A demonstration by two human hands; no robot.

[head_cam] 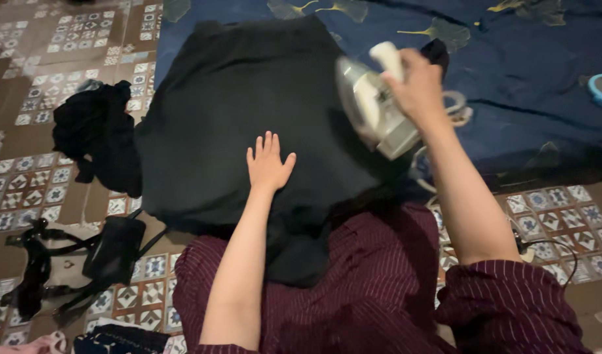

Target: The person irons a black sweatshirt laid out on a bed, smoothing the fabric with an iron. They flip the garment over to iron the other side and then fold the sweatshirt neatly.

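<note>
Fingers spread, the left hand [269, 162] presses flat on the black garment [248, 124] at frame centre. At two o'clock from it the right hand [419, 88] grips a white iron [373, 108], lifted and tilted above the garment's right edge. Blue bedding [524, 72] lies beyond; open tiled floor [26, 190] lies at nine o'clock.

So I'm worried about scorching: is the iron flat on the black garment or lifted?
Lifted. The iron is tilted, soleplate facing left, held by the right hand above the black garment.
</note>
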